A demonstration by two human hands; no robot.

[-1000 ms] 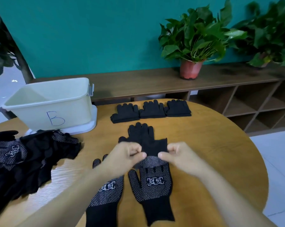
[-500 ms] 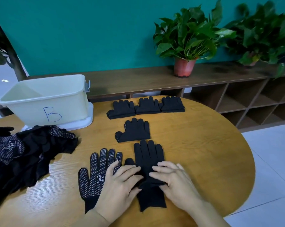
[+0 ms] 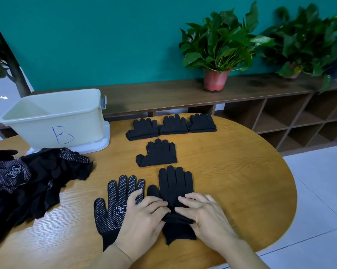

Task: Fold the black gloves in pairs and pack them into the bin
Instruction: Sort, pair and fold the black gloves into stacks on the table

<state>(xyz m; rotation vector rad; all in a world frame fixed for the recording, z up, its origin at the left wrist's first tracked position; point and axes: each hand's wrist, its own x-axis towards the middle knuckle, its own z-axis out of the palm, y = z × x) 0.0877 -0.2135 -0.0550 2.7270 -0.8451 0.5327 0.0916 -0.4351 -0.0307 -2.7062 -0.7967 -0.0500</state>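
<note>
A plain black glove (image 3: 175, 187) lies flat on the round wooden table (image 3: 237, 183), fingers pointing away from me. My left hand (image 3: 144, 216) and my right hand (image 3: 206, 216) both press on its lower palm with fingers stretched out, and the cloth bunches into a ridge between them. To its left lies a dotted black glove (image 3: 115, 206), palm up, partly under my left hand. A folded pair (image 3: 158, 154) sits just beyond. The cream bin (image 3: 53, 121), marked "B", stands at the far left.
Three folded pairs (image 3: 173, 126) sit in a row at the table's far edge. A heap of loose black gloves (image 3: 37, 179) covers the left side. Behind the table runs a wooden shelf (image 3: 163, 94) with a potted plant (image 3: 215, 80).
One second ago my hands pinched a folded pair farther out. They have since moved to the near glove, and the cloth now bunches between them.
</note>
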